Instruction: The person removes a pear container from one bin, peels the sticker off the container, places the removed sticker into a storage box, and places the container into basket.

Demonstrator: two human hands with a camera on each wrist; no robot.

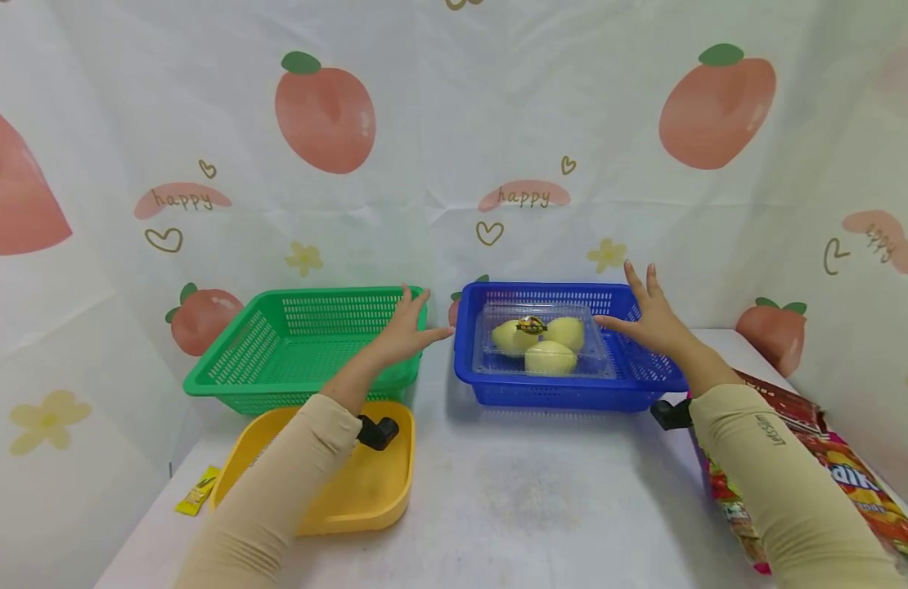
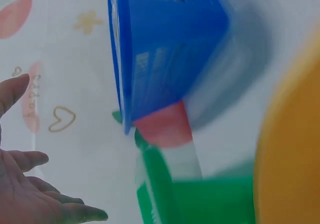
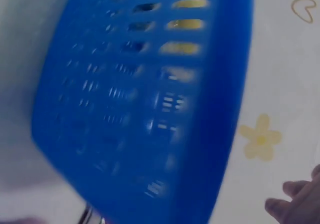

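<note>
A clear plastic box (image 1: 604, 360) with pale yellow-green fruits (image 1: 550, 357) and a black-and-gold label lies in the blue basket (image 1: 564, 397). My right hand (image 1: 649, 319), fingers spread, is over the right part of this basket, its thumb near the box's right edge; whether it touches cannot be told. In the head view my left hand (image 1: 406, 331) is above the right side of the green basket (image 1: 240, 376), fingers spread, thumb pointing toward the blue basket. Nothing is held in it. The left wrist view shows that left hand (image 2: 40, 194) apart from both baskets.
A yellow tray (image 1: 384, 491) stands in front of the green basket, partly under my left forearm. Left of it lies a small yellow packet (image 1: 198, 491). Colourful snack bags (image 1: 851, 483) lie at the right under my right forearm. A fruit-printed cloth (image 1: 454, 123) hangs behind.
</note>
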